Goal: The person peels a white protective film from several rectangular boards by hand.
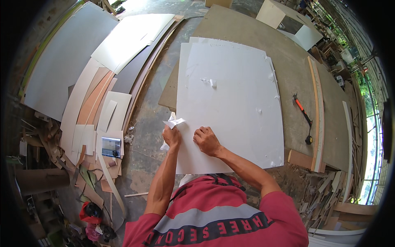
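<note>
The broad, flat brown desk point(294, 78) is overlaid by a smooth, white rectangular sheet point(232, 109). At the sheet's seven o'clock, the right hand point(207, 141) is curled, its grip indiscernible; at eight, the left hand point(172, 136) is clenched around a crumpled white scrap point(174, 122).

This looks like a woodworking workshop. Flat white and reddish-brown sheet boards point(97, 95) lie left of the hands point(207, 140); rightward are thin wooden offcuts point(323, 195) and a broad brown worktop point(294, 70) bearing an orange-and-black hand tool point(301, 108).
</note>
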Motion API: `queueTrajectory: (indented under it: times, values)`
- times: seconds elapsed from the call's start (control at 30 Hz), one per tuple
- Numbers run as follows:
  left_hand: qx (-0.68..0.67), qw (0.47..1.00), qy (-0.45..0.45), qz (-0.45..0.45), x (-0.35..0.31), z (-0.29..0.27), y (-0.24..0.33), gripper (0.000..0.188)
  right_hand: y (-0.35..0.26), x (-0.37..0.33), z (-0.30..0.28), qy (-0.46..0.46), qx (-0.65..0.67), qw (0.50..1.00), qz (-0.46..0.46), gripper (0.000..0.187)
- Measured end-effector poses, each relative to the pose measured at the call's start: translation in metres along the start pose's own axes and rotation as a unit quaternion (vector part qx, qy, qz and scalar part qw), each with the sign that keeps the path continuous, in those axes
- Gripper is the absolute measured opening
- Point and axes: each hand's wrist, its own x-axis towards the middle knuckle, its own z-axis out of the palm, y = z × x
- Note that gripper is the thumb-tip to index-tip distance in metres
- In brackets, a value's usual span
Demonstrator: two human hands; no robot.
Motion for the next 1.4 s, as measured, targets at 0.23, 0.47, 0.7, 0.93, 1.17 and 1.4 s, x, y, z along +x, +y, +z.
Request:
queueTrajectory:
  times: [0.23, 0.47, 0.7, 0.93, 1.17, 1.4]
  values:
    - [-0.024, 0.999, 0.023, 0.005, -0.001, -0.016, 0.021, 0.024, 0.014, 0.021, -0.003, 0.045, 0.042, 0.99, 0.129, 0.008]
    - [-0.052, 0.9, -0.184, 0.391, 0.005, -0.054, 0.12, 0.039, 0.057, 0.093, -0.073, 0.146, 0.211, 0.947, 0.19, 0.009]
    - [-0.125, 0.925, -0.18, 0.31, 0.058, 0.008, 0.172, 0.014, 0.066, 0.124, -0.119, 0.193, 0.21, 0.948, 0.14, 0.013]
    - [-0.191, 0.916, -0.122, 0.33, 0.115, -0.011, 0.255, 0.014, 0.114, 0.023, -0.107, 0.37, 0.302, 0.793, 0.377, 0.02]
    - [-0.206, 0.898, 0.056, 0.384, 0.185, -0.073, 0.329, 0.021, 0.12, -0.071, -0.057, 0.339, 0.292, 0.723, 0.526, 0.02]
    - [-0.25, 0.868, 0.141, 0.405, 0.196, -0.14, 0.341, 0.018, 0.116, -0.036, -0.041, 0.241, 0.205, 0.872, 0.374, 0.012]
